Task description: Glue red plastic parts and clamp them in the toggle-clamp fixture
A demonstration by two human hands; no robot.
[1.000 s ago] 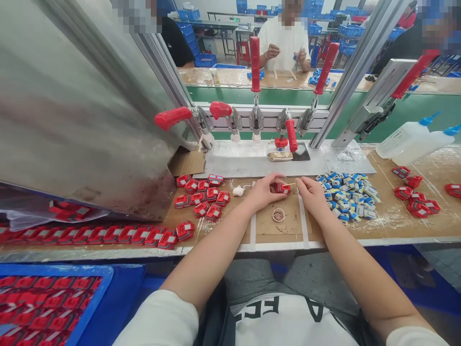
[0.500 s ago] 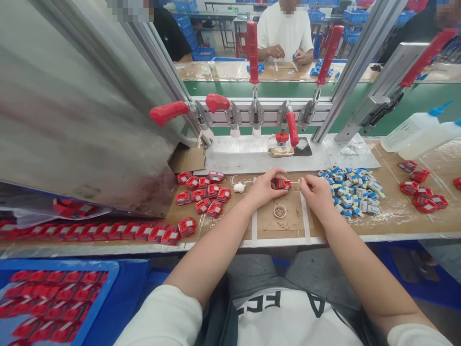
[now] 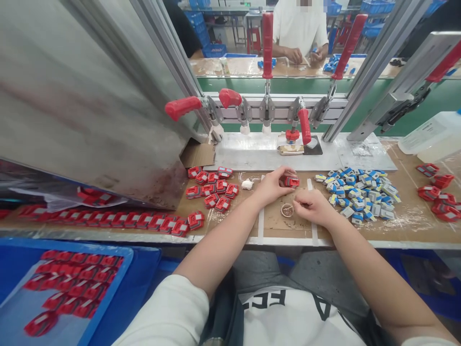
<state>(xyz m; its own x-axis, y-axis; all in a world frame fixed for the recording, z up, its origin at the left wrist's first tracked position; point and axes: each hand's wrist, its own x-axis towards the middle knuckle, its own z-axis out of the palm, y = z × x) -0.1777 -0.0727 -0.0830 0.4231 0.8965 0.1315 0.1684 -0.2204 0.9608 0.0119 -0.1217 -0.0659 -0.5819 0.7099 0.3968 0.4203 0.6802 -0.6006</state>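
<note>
My left hand (image 3: 276,185) is closed around the side of a small red plastic part (image 3: 292,182), held just above the bench. My right hand (image 3: 310,205) pinches a thin stick (image 3: 290,208), whose tip dips into a small round clear cup (image 3: 287,210). That cup sits on a brown board between two white tape strips. Right of my right hand lies a heap of small blue, white and yellow parts (image 3: 360,192). More red parts (image 3: 212,186) lie grouped to the left of my left hand, beside a crumpled white wad (image 3: 247,184).
Toggle clamps with red handles (image 3: 267,45) stand on a metal frame behind. A long row of red parts (image 3: 126,219) follows the bench edge. A blue tray (image 3: 127,259) holds more at lower left. White bottles (image 3: 430,132) lie tilted at right. A person (image 3: 302,29) works opposite.
My right hand has moved down from beside the red part to the cup with the stick. My left hand still holds the red part. The view has shifted left.
</note>
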